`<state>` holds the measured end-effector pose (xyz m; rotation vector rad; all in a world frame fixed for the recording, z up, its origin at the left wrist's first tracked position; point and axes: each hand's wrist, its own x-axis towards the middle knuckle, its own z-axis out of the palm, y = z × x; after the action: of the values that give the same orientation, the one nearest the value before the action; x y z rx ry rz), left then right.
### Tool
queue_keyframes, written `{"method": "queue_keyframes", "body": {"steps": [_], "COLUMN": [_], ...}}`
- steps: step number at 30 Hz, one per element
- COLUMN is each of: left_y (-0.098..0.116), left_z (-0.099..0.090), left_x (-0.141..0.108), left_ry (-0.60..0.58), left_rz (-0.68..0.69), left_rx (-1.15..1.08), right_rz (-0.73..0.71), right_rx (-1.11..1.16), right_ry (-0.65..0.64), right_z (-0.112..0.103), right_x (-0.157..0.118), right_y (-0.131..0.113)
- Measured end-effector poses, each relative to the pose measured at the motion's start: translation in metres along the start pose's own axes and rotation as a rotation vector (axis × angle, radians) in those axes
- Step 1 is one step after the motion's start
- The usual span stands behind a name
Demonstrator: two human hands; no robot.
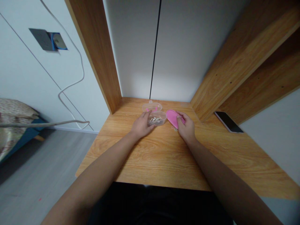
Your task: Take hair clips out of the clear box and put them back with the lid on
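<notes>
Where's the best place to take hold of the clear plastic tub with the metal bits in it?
Probably by the rounded rim of the clear plastic tub, coming from the near side, where the left hand lies. The second clear container crowds its far side and the pink oval piece sits close on its right, so the near edge looks freest.

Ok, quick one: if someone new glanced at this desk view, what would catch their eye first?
The bright pink oval piece stands out first, near the back of the wooden desk, held by the right hand. Just beside it, the left hand is over a clear plastic case holding small metal bits. Farther right, a black smartphone lies on the desk.
</notes>
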<state>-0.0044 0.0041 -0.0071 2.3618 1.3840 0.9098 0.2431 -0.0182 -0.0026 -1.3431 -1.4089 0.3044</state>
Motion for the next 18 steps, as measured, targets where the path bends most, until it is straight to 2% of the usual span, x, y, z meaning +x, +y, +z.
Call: {"method": "queue_keyframes", "body": {"steps": [18], "left_y": [0.0020], "left_z": [-0.0020], "left_x": [0.0001], "left_ry": [0.005], "left_rz": [0.012], "left_rx": [-0.018], "right_rz": [-0.013], "right_rx": [-0.037], "right_ry": [-0.014], "right_z": [-0.0006], "right_x": [0.0000], "right_y": [-0.0013]}}
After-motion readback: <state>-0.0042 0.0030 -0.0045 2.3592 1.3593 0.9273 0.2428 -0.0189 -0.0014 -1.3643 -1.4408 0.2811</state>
